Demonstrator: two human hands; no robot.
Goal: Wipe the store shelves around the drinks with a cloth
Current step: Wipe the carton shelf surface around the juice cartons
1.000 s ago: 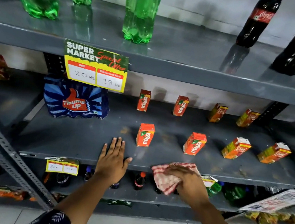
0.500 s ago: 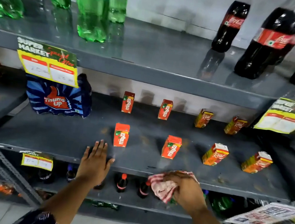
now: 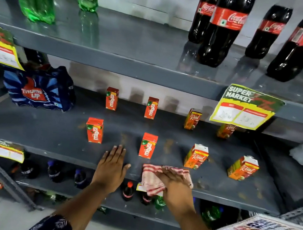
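head | left hand [image 3: 111,169] flat on front edge of middle shelf [image 3: 46,135], fingers spread, holding nothing | right hand [image 3: 174,187] presses red-striped cloth [image 3: 152,180] on same edge, fingers flat, just before Maaza carton [image 3: 148,146]

dim shop light, soft and slightly smeared

glare streaks the glossy top shelf [image 3: 137,40], mirroring the bottles; lower tiers sink into shadow. small cartons [image 3: 94,130] cast faint shadows on the back wall. wide-angle bending bows shelf edges; the corners and the price tag [image 3: 245,108] blur.
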